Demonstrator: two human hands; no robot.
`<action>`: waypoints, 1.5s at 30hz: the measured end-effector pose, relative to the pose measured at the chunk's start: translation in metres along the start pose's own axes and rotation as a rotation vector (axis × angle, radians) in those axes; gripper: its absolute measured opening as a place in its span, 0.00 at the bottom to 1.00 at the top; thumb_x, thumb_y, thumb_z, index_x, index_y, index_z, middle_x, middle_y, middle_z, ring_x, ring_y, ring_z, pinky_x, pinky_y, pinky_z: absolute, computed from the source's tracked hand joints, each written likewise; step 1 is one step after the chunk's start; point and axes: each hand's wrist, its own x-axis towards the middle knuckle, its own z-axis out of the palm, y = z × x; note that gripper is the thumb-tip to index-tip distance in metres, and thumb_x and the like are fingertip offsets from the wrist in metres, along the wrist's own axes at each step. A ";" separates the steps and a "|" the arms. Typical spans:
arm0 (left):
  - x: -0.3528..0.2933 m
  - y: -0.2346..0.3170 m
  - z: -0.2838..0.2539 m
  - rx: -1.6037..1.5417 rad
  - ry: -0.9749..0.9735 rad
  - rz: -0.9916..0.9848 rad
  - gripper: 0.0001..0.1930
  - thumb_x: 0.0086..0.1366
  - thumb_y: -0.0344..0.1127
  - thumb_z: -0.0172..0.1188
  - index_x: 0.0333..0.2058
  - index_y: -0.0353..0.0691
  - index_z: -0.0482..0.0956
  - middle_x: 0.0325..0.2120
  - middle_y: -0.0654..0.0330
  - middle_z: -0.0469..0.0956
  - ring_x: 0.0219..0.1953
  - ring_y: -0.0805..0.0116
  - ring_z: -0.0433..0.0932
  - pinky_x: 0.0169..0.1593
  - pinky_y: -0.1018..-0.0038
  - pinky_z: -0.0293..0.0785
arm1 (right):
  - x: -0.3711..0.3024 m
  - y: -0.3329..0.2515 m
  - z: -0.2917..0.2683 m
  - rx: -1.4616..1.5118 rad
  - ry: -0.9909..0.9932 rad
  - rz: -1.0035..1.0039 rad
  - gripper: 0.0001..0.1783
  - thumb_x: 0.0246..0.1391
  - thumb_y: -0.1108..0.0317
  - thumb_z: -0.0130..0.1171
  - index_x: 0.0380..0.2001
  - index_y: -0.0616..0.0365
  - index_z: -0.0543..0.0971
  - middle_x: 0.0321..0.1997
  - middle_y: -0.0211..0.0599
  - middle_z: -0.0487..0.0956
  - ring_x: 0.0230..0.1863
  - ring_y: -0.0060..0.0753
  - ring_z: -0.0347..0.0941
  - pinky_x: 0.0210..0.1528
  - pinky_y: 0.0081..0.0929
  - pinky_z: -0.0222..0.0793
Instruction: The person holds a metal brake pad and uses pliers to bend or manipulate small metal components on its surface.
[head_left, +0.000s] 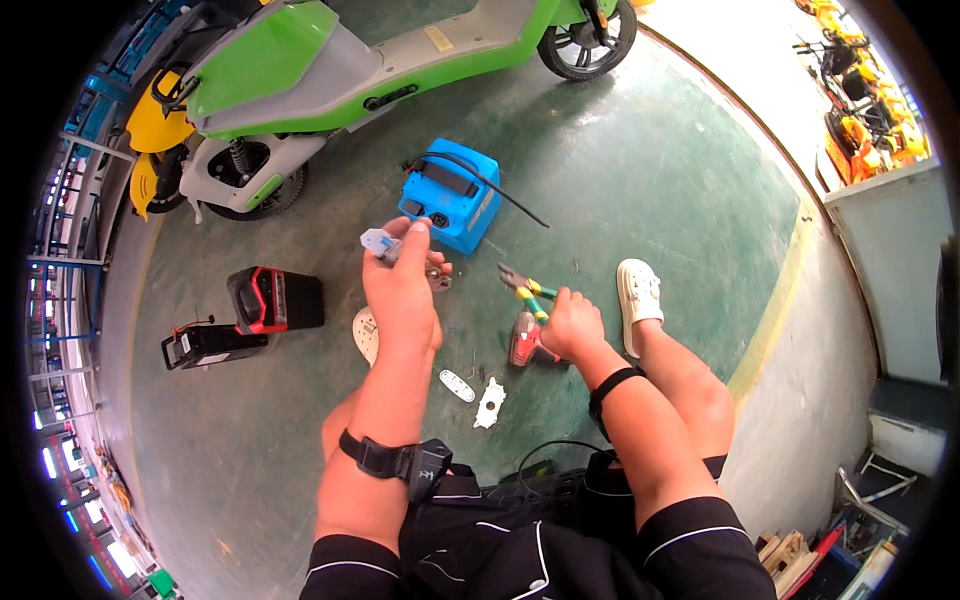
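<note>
My left hand (402,300) is raised and closed around a small pale plastic piece (376,241). A small metallic piece (438,281) shows at its lower fingers; I cannot make out whether the two are joined. My right hand (574,326) grips a pair of pliers (524,290) by the green and yellow handles. Their jaws point toward my left hand without touching it. Just ahead of my left hand stands a blue battery case (470,212) with a black handle and a black cable. Partly hidden by my right hand, a red power tool (523,338) lies on the floor.
Two white plates (457,386) (489,403) lie between my feet, with tiny loose bits nearby. At left are a black-and-red battery case (277,300) and a black battery (212,345). A green scooter (350,85) stands ahead. A cabinet (895,260) is at right.
</note>
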 end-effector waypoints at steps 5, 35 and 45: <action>-0.018 0.015 -0.003 0.011 -0.078 0.012 0.14 0.68 0.32 0.61 0.49 0.36 0.71 0.42 0.56 0.79 0.30 0.74 0.75 0.33 0.72 0.76 | -0.021 0.010 0.060 -0.187 -0.028 0.092 0.24 0.48 0.57 0.63 0.45 0.61 0.73 0.44 0.48 0.78 0.45 0.50 0.78 0.48 0.45 0.71; -0.017 0.039 -0.035 0.152 -0.234 0.077 0.14 0.66 0.29 0.63 0.48 0.34 0.73 0.36 0.57 0.78 0.29 0.74 0.75 0.34 0.74 0.77 | 0.049 -0.004 0.197 -0.394 -0.174 -0.078 0.17 0.56 0.59 0.58 0.46 0.56 0.76 0.41 0.36 0.83 0.41 0.35 0.83 0.38 0.35 0.78; -0.009 0.044 -0.034 0.178 -0.029 0.147 0.12 0.68 0.32 0.62 0.47 0.37 0.73 0.35 0.61 0.76 0.27 0.75 0.76 0.32 0.76 0.74 | 0.035 -0.019 0.185 -0.129 -0.316 0.241 0.28 0.55 0.61 0.58 0.56 0.65 0.70 0.49 0.49 0.82 0.52 0.45 0.81 0.49 0.37 0.78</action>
